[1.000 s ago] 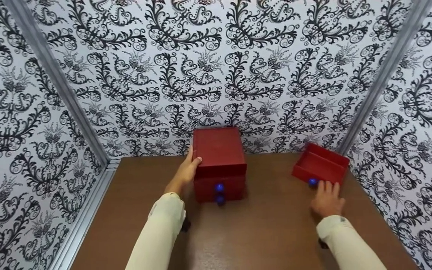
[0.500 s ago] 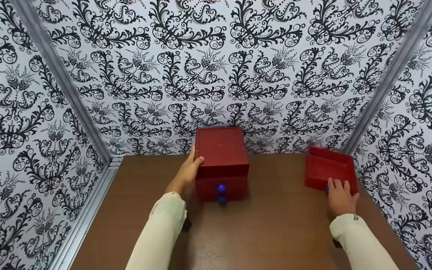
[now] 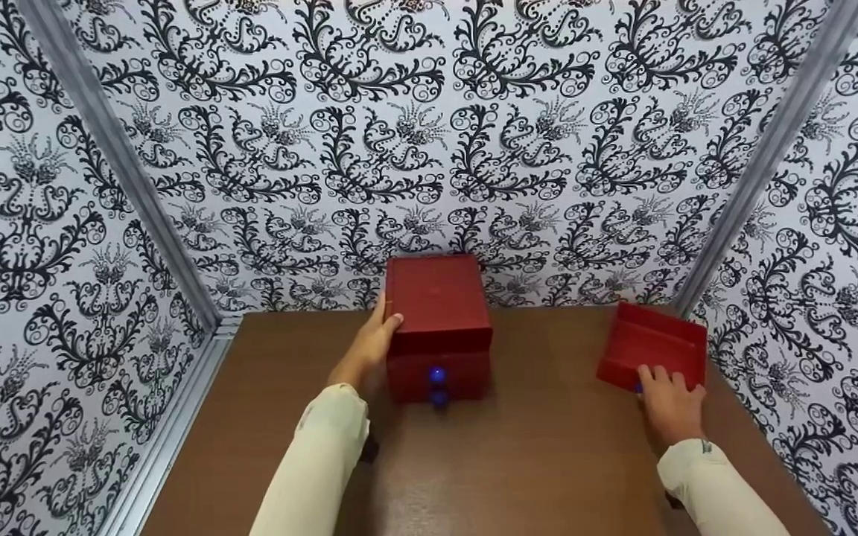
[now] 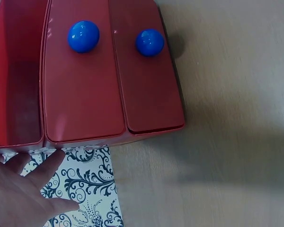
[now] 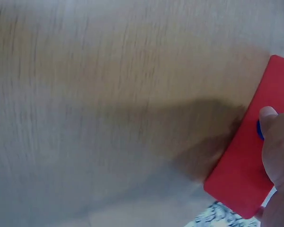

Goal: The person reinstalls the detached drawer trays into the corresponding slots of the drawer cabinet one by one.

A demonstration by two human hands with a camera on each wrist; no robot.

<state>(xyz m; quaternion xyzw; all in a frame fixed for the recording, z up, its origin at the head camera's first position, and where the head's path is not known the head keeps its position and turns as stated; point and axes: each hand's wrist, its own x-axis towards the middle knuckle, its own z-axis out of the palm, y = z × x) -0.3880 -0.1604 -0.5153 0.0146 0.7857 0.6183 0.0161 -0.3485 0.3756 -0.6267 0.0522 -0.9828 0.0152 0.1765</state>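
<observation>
A small red drawer cabinet stands near the back wall, its top slot an open cavity. Below that slot sit two pushed-in drawers with round blue knobs. My left hand rests on the cabinet's left side, fingers extended and thumb near the front edge. At the far right, a pulled-out red drawer lies with its hollow side up. My right hand grips its front panel, thumb at the blue knob, which is mostly hidden, and fingers over the rim.
Brown wooden table lies under everything. Black-and-white patterned walls rise at the back and both sides, with grey metal posts at the corners. The loose drawer is close to the right wall.
My right hand has moved from beside the loose drawer's knob onto its front panel. The drawer has shifted right, then slightly toward me. My left hand stays on the cabinet.
</observation>
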